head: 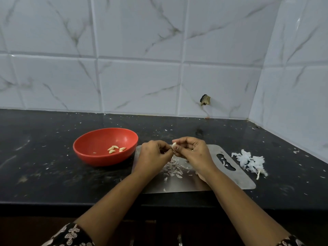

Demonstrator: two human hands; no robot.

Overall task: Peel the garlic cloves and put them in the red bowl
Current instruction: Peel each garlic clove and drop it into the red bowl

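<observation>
Fingers, right hand: the fingers point(178, 140) and thumb are curled round a garlic clove point(174, 145), which is pinched at their tips.
Fingers, left hand: the fingers point(167, 149) are curled and closed against the lower end of the same clove; whether skin or the clove itself is pinched cannot be made out at this size.
Garlic clove: pale, held upright between the two sets of fingertips, raised above the board and touching neither board nor bowl.
Right hand point(193, 151): held above the middle of the board, back of the hand turned up.
Left hand point(153, 154): held above the board's left end, just right of the bowl, knuckles turned up.
Steel board point(236, 178): a flat metal sheet with a cut-out handle at its right end, laid on the table beneath both hands.
Skin scraps point(174, 168): strewn over the board directly below the hands.
Red bowl point(99, 159): set on the table just beside the board's left edge.
Peeled cloves point(115, 149): a small group is seen lying on the bowl's floor.
Heap of skins point(250, 161): piled on the table to the right of the board, apart from it.
Table point(53, 174): dark stone, flecked with white bits of skin.
Tiled wall point(142, 77): white, marbled, standing behind and to the right.
Sleeves point(71, 235): patterned, seen at the lower edge.
</observation>
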